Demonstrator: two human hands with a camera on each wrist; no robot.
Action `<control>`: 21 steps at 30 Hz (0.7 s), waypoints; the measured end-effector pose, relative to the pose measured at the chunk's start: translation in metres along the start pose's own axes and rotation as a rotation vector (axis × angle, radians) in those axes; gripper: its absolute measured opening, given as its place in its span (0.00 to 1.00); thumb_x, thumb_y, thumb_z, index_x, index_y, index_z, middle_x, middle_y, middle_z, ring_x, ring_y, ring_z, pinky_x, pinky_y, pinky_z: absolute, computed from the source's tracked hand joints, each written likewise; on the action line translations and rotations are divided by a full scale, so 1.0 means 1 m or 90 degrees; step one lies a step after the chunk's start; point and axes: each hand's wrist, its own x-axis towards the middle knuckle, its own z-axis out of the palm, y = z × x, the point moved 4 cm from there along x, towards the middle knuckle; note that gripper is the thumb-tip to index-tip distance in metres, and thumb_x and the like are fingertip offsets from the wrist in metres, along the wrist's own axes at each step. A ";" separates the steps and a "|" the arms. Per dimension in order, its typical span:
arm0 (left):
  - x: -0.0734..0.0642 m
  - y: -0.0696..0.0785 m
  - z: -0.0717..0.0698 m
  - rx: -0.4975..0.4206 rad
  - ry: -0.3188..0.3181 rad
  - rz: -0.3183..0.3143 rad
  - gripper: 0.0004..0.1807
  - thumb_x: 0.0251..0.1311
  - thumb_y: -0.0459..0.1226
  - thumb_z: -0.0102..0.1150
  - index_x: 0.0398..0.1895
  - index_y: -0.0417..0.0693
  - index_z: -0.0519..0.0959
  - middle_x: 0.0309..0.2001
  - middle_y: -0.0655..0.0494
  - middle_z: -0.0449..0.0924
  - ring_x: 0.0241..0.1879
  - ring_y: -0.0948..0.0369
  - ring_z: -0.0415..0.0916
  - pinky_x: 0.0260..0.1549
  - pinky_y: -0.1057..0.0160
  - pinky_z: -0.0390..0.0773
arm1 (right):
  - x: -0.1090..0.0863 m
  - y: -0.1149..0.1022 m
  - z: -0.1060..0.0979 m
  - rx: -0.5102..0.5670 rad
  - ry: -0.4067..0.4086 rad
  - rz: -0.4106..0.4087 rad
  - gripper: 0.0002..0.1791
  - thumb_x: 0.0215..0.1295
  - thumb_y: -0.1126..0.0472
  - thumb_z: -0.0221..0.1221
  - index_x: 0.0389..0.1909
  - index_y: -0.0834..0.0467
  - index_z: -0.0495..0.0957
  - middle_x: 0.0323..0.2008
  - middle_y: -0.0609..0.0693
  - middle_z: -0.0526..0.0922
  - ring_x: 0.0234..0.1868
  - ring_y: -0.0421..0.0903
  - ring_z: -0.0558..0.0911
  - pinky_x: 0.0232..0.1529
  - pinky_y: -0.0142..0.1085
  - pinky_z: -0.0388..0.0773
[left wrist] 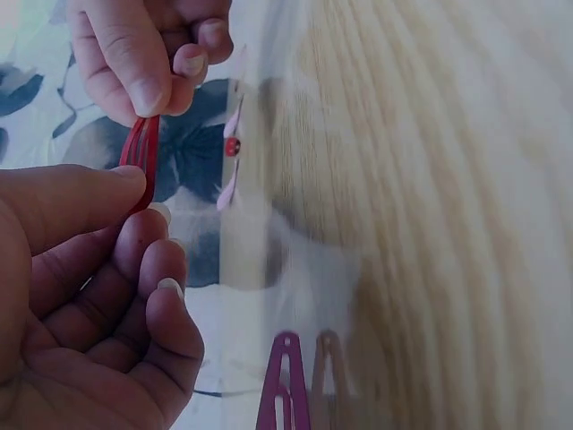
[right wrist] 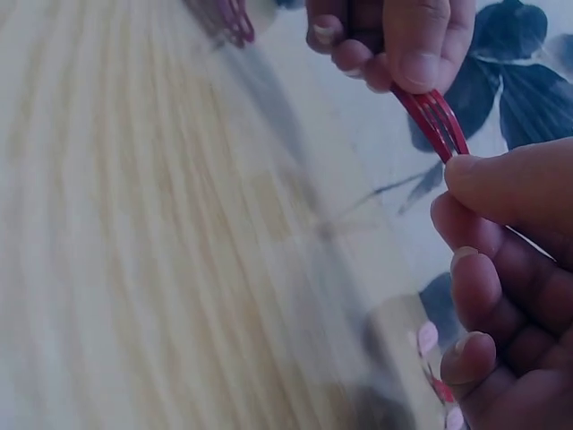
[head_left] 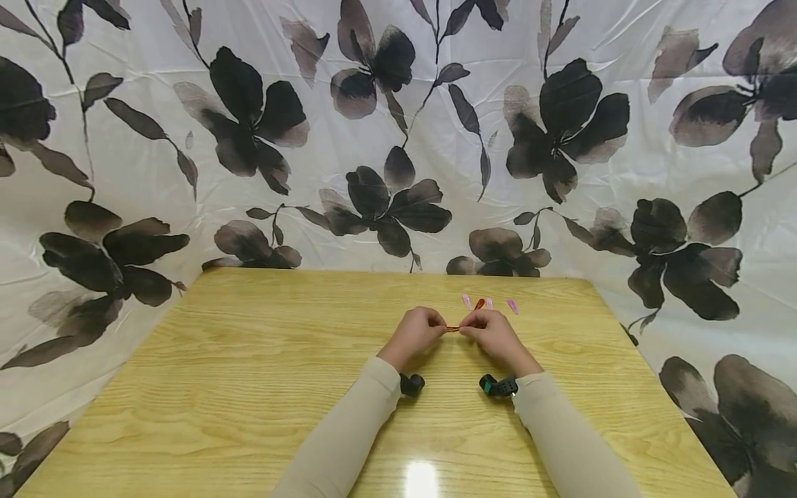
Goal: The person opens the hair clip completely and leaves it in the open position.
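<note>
Our left hand (head_left: 416, 333) | our right hand (head_left: 495, 335) | both pinch red clip (left wrist: 152, 148) | pink clips (head_left: 466, 301): near far edge of bench (head_left: 249, 346)

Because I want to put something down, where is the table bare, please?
The table is bare between left sleeve and left edge, and between right sleeve and right edge. Crowded: where left hand and right hand pinch a red clip, and just beyond, among small clips.

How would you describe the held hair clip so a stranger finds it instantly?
Find the wooden table and follow the two pale sleeves to the left hand and right hand. Between them is a slim red hair clip, pinched at both ends. Unlike the other red clip and the pink clips lying beyond, this one is held.
</note>
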 end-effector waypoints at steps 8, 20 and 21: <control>-0.013 -0.004 -0.008 0.016 0.006 0.016 0.06 0.65 0.38 0.59 0.33 0.48 0.84 0.31 0.58 0.82 0.29 0.64 0.74 0.31 0.66 0.76 | -0.003 -0.005 0.012 0.028 0.007 0.019 0.03 0.63 0.59 0.64 0.34 0.54 0.83 0.32 0.48 0.82 0.30 0.46 0.74 0.33 0.36 0.72; -0.031 -0.014 -0.020 0.007 0.007 0.010 0.06 0.66 0.38 0.58 0.35 0.48 0.83 0.30 0.58 0.80 0.27 0.64 0.74 0.28 0.67 0.76 | -0.008 -0.014 0.028 0.037 0.008 0.004 0.05 0.61 0.56 0.66 0.33 0.53 0.84 0.30 0.49 0.84 0.26 0.44 0.75 0.29 0.36 0.73; -0.032 -0.015 -0.021 0.012 0.009 0.010 0.06 0.66 0.38 0.58 0.35 0.48 0.83 0.31 0.59 0.80 0.28 0.64 0.74 0.29 0.67 0.76 | -0.009 -0.015 0.029 0.034 0.009 0.000 0.05 0.61 0.56 0.66 0.33 0.52 0.84 0.30 0.49 0.84 0.26 0.45 0.75 0.29 0.36 0.73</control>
